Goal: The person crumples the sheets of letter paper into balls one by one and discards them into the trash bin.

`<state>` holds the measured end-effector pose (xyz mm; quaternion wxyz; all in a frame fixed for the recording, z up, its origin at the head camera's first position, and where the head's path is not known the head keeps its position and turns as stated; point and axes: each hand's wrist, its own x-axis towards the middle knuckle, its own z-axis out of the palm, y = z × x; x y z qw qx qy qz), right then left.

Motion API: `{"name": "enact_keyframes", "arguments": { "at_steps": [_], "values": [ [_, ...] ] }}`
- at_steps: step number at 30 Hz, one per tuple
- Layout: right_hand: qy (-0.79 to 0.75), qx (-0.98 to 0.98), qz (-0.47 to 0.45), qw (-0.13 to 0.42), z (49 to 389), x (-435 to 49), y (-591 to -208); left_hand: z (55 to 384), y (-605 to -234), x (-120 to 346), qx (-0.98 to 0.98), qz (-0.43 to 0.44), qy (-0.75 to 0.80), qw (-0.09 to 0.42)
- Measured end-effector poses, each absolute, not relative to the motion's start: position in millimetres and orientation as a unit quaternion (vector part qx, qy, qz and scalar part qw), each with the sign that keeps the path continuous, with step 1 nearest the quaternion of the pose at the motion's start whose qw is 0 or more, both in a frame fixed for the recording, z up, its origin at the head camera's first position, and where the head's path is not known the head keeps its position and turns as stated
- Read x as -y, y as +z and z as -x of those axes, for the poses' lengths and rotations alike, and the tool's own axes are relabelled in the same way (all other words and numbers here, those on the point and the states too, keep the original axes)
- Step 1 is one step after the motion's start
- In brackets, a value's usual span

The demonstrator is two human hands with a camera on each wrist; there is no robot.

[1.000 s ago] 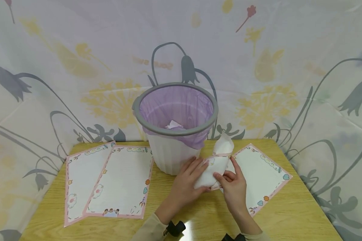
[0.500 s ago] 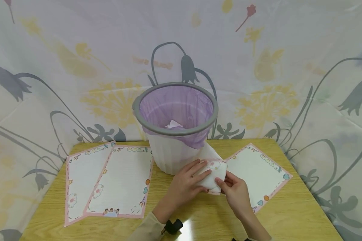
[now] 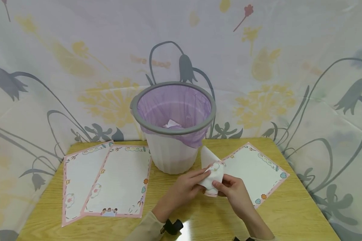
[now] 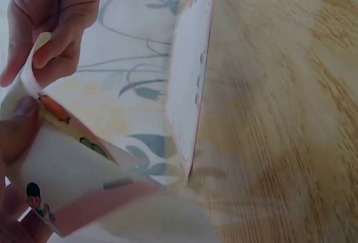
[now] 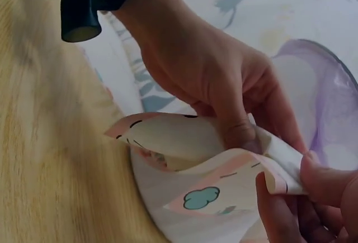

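A sheet of white paper with a pink printed border, rolled and folded over itself, is held above the table in front of the bin. On its left side my left hand grips it, thumb below and fingers over the front. My right hand pinches its right side between thumb and fingers. Close up in the right wrist view, the paper shows a loose, curled edge, with the left hand gripping it from above. A pointed end of the paper sticks up toward the bin.
Behind the hands stands a white waste bin with a grey rim and a purple liner; crumpled white paper lies inside. Two overlapping bordered sheets lie on the wooden table at left, another sheet at right. A patterned cloth hangs behind.
The paper's pointed end has swung from upper right to upper left, and the bundle looks smaller and more folded. My left fingers, earlier spread across it, now curl round its side.
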<state>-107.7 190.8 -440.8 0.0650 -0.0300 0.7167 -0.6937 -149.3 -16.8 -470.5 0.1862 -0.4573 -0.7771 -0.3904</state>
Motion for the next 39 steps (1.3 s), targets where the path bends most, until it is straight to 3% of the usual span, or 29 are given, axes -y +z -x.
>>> {"name": "enact_keyframes", "arguments": {
  "at_steps": [8, 17, 26, 39],
  "values": [
    [-0.69, -0.711, 0.097, 0.097, 107.8, -194.9, -442.4, 148.6, -469.7, 17.6, 0.764, 0.438, -0.424, 0.209],
    [-0.733, -0.68, 0.03, 0.003, 109.5, -180.0, -444.9, 140.4, -464.1, 17.7, 0.767, 0.409, -0.476, 0.13],
    [-0.73, -0.682, 0.01, -0.044, 112.5, -171.4, -447.0, 138.3, -467.4, 8.6, 0.75, 0.358, -0.524, 0.186],
    [-0.627, -0.759, 0.02, -0.172, 114.9, -170.4, -452.5, 142.0, -473.2, 7.2, 0.732, 0.359, -0.533, 0.226]
  ]
}}
